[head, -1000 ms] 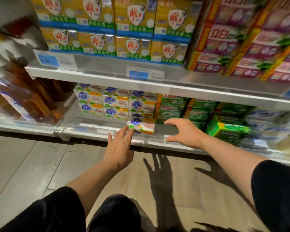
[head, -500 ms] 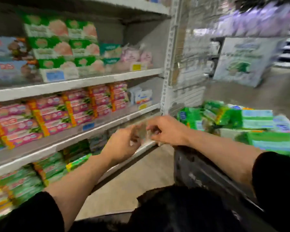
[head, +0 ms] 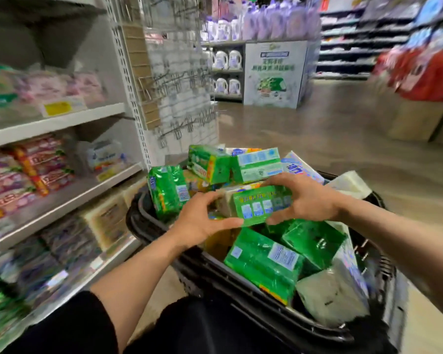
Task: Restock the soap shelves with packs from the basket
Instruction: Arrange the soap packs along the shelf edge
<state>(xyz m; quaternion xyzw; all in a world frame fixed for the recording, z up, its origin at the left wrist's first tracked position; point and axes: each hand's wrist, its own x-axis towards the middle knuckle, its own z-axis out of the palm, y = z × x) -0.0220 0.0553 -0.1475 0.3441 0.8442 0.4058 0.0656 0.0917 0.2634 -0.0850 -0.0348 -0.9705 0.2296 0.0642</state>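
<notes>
Left hand (head: 202, 221): grips the green soap pack (head: 261, 204) at one end, steadying it.
Right hand (head: 304, 198): clasps the other end, apparently for lifting from the basket (head: 164, 241).

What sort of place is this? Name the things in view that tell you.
Most likely a supermarket aisle: shelves of packaged soap with price tags, detergent jugs on a far display, and a black basket full of soap packs.

Both hands, left (head: 202, 221) and right (head: 308, 198), grip a green soap pack (head: 260, 204) above the basket (head: 149, 231).
</notes>
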